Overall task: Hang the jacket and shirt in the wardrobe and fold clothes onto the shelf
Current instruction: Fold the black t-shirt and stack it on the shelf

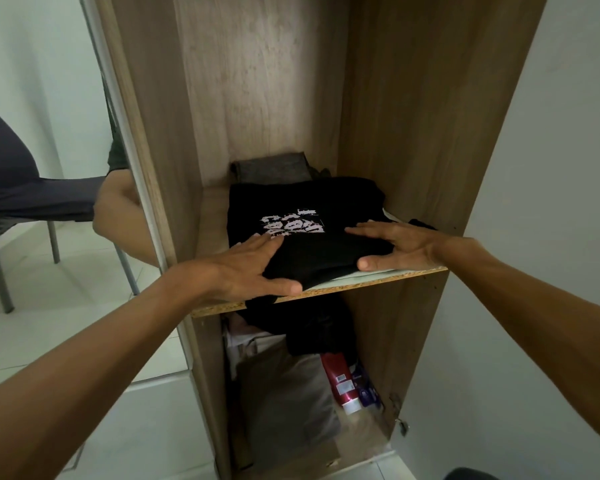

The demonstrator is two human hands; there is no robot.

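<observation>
Left hand (246, 268) lies flat, fingers spread, on the near left corner of the folded black shirt (312, 230); its thumb runs along the shirt's front edge at the lip of the shelf (395, 277). Right hand (392, 245) lies flat and open on the shirt's near right corner, thumb against the front edge. Neither hand is clenched around the fabric; both press on it from above.

Shirt location: on the shelf, at its front half, white print facing up. Part of the black fabric hangs over the shelf's front edge, below the left hand.

Behind the shirt, against the back panel of the wardrobe (413, 116), sits a folded grey garment (274, 168). A white sheet lies under the shirt on the right side of the shelf.

Below the shelf: dark and pale clothes in a loose pile, and a red bottle (340, 382) lying to the right.

Left of the wardrobe, a mirror (49, 168) reflects a chair.
</observation>
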